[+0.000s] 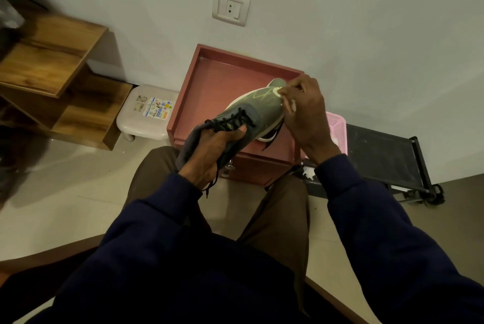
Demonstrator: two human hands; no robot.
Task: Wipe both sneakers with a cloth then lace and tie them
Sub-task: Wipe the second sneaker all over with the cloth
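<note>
Nearest the camera are the seated person's dark blue sleeves and brown trousers, knees apart. Just past them the left hand (pixel 212 150) grips the sneaker (pixel 251 108) from below at its heel end, with the thumb lying across the black laces (pixel 230 120). The shoe is held in the air, toe pointing away over the red tabletop (pixel 188 88). At the toe, the right hand (pixel 306 114) is curled round a small white cloth (pixel 290 106) and presses it against the toe cap.

By the look of it, the task is at an early stage: this sneaker is being wiped. Its laces are threaded through the eyelets, but loose ends dangle below the left wrist, so tying remains. Under the raised shoe a dark, white-soled shape (pixel 269 137) rests on the tabletop. It is probably the second sneaker, but too little shows to tell whether it has been cleaned.

The tabletop has a raised rim on the sides that show, so a shoe set down there would have to be lifted over it. To its left a pale stool (pixel 146 116) stands close. To its right a pink basket (pixel 336 124) and a black rack (pixel 385 158) crowd in. The wall rises right behind, so the free room for moving lies above the knees.
</note>
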